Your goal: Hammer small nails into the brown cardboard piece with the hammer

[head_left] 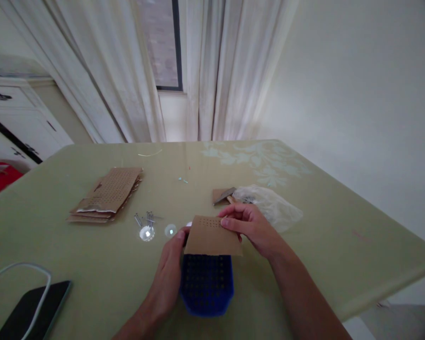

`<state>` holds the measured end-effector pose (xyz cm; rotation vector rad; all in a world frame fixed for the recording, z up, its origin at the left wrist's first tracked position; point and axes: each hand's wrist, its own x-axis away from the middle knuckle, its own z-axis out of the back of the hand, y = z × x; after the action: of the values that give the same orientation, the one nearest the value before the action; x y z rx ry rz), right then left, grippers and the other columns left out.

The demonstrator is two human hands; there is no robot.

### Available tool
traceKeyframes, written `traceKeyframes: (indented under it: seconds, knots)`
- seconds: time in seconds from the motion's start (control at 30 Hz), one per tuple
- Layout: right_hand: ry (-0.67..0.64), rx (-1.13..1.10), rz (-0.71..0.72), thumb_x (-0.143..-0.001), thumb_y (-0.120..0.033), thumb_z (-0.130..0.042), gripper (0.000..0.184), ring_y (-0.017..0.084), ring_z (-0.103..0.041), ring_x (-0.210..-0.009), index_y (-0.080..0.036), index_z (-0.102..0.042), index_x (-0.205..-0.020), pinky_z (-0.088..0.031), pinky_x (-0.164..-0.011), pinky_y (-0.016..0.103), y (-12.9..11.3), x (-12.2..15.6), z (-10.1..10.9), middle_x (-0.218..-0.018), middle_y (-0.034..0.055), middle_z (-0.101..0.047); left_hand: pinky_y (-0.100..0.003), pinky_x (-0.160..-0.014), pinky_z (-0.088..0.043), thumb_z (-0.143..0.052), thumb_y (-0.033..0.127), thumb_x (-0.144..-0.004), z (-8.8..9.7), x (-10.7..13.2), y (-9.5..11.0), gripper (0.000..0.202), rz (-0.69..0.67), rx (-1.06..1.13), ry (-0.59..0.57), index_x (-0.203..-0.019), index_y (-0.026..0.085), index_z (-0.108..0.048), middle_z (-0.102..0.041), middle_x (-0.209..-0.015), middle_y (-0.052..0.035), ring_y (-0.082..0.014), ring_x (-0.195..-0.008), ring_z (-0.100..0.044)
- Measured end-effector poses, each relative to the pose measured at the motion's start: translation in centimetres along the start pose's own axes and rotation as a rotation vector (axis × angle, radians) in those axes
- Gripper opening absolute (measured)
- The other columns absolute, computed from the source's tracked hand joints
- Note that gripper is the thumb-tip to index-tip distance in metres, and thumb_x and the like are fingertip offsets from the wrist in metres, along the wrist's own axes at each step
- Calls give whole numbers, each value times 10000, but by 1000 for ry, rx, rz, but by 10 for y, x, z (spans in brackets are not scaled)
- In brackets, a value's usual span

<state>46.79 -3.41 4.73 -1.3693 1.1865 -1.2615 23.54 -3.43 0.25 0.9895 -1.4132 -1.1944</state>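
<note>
A piece of brown cardboard (pixel 212 238) with rows of small holes along its far edge lies over the far part of a blue plastic basket (pixel 207 302). My right hand (pixel 249 224) pinches the cardboard's far right corner between thumb and fingers. At the left side, my left hand (pixel 171 255) rests against the basket and the cardboard's edge, its fingers curled round behind and partly hidden. The near part of the basket, with a perforated pattern inside, shows below the cardboard.
A stack of perforated cardboard sheets (pixel 109 193) lies left. Metal nails (pixel 149 218) stand by a clear round disc (pixel 147 233), with another disc (pixel 170 230) beside it. A clear plastic bag (pixel 269 205) sits behind my right hand. A phone (pixel 35 309) with a white cable (pixel 44 271) lies front left.
</note>
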Motion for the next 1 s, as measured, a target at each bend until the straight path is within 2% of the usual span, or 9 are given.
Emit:
traceKeyframes:
  seconds: [0.1, 0.17, 0.3, 0.43, 0.5, 0.6, 0.7, 0.87, 1.0]
  knots:
    - [-39, 63, -28, -762, -450, -975, 311, 103, -521, -511, -194, -839, -873, -344, -422, 207, 1, 1, 1, -657, -12, -688, -499, -1072, -566, -438, 690, -1051, -3, 0, -5, 621, 24, 105, -71, -1221, 216, -801, -826, -1241, -119, -359, -1205, -726]
    - [-44, 94, -36, -783, -448, -965, 303, 105, -526, -519, -195, -826, -872, -341, -424, 206, 2, 2, 1, -666, -14, -687, -498, -1085, -556, -442, 705, -1051, -3, 2, -5, 624, 37, 101, -89, -1233, 227, -801, -820, -1262, -118, -356, -1206, -725]
    - [-30, 137, -29, -803, -450, -956, 299, 143, -638, -654, -199, -809, -873, -453, -547, 229, 2, 3, -1, -774, 14, -746, -469, -1192, -486, -611, 640, -997, -4, 4, -3, 473, 35, 30, 21, -1155, 251, -831, -782, -1390, -94, -364, -1385, -634]
    - [-23, 155, -23, -815, -483, -940, 319, 178, -688, -728, -207, -801, -893, -497, -606, 259, 1, 3, -3, -834, 37, -783, -491, -1074, -590, -640, 674, -959, -7, 4, -9, 510, 64, 194, 47, -1055, 209, -827, -839, -1207, -124, -392, -1281, -707]
    - [-18, 168, -15, -795, -473, -957, 326, 179, -686, -720, -207, -788, -875, -495, -599, 262, 3, 3, -5, -821, 34, -775, -505, -1078, -594, -641, 681, -955, -9, 5, -14, 515, 94, 228, 87, -1055, 206, -815, -843, -1184, -125, -394, -1278, -713]
    - [-5, 195, 9, -762, -441, -986, 328, 162, -653, -678, -209, -771, -850, -474, -576, 257, 6, 2, -8, -788, 17, -750, -521, -1217, -501, -700, 624, -923, -10, 8, -18, 451, 169, 180, 226, -1140, 241, -796, -796, -1361, -112, -384, -1427, -632]
    - [6, 240, 38, -750, -413, -999, 308, 145, -593, -628, -215, -775, -822, -430, -537, 249, 7, 1, -11, -730, -2, -712, -535, -1282, -438, -710, 557, -909, -11, 12, -19, 400, 244, 150, 267, -1188, 280, -784, -753, -1455, -85, -375, -1499, -580]
    - [25, 282, 55, -752, -401, -997, 291, 121, -506, -558, -220, -774, -794, -345, -479, 236, 5, 3, -12, -637, -33, -629, -508, -1243, -488, -671, 577, -958, -13, 17, -22, 386, 234, 131, 269, -1209, 306, -783, -758, -1449, -68, -363, -1472, -607]
    - [28, 178, -15, -771, -415, -976, 286, 93, -439, -494, -218, -769, -786, -275, -418, 221, 2, 4, -11, -611, -46, -602, -474, -1144, -564, -665, 640, -968, -12, 18, -24, 484, 179, 182, 214, -1237, 252, -773, -775, -1407, -107, -367, -1386, -670]
